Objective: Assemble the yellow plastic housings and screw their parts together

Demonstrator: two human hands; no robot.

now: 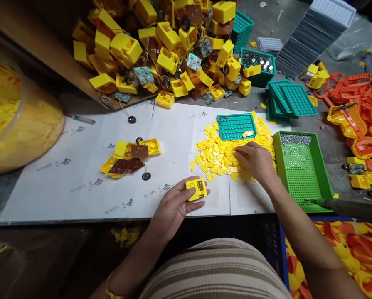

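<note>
Yellow box (197,187): likely light, stiff; best held by side edges; left fingers (195,206) grasp it. Yellow tabs (215,151): beneath right fingers (242,148), hold unclear.

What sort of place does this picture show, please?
Probably a workshop where toys are assembled: there are heaped yellow cases with circuit boards, many small yellow pieces, and a blue crate of duck-like plastic parts.
</note>
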